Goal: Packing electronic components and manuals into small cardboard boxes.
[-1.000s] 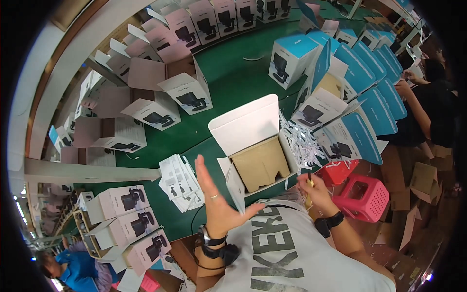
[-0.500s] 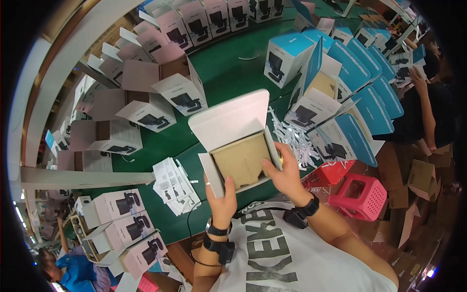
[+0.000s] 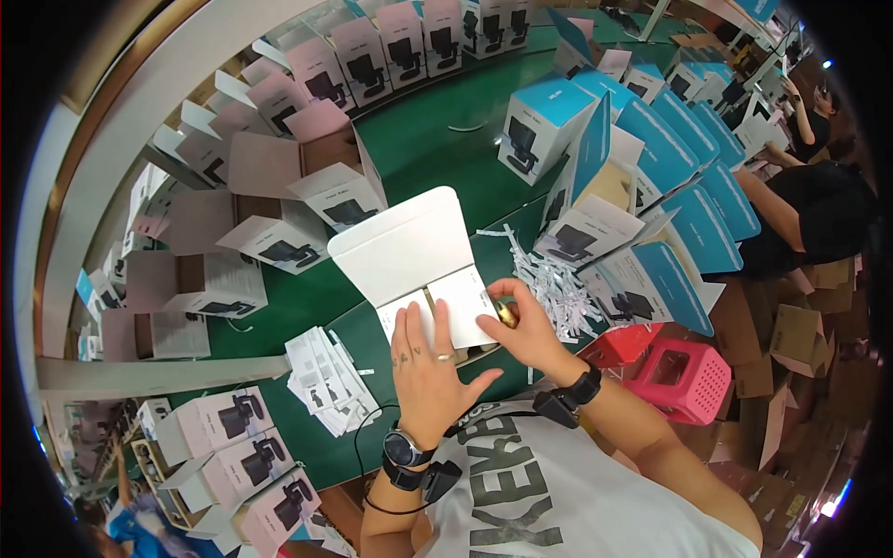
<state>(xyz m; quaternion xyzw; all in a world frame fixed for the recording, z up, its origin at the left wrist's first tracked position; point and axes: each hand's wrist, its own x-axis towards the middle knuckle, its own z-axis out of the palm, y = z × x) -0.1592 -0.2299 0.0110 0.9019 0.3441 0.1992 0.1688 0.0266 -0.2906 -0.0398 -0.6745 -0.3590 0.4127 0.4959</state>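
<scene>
In front of me stands a white carton (image 3: 405, 244) with its lid raised at the far side. Its two white side flaps (image 3: 462, 302) lie folded inward, and a narrow strip of brown cardboard shows between them. My left hand (image 3: 430, 372) rests flat on the left flap with its fingers spread. At the right edge of the carton is my right hand (image 3: 532, 325), fingers curled round a small yellow, shiny thing (image 3: 507, 313) whose kind I cannot make out. The carton's near wall is partly hidden by my left hand.
A pile of white paper strips (image 3: 558, 288) lies right of the carton, printed leaflets (image 3: 327, 381) to its left. Open blue-lidded boxes (image 3: 665, 139) crowd the right, pinkish-white boxes (image 3: 358, 181) the left and back. A pink stool (image 3: 684, 381) stands lower right; a co-worker (image 3: 819, 209) is beyond.
The carton's side flaps have been folded in over the brown cardboard insert. My left hand has moved from the carton's side onto the flap, and the carton sits slightly further left.
</scene>
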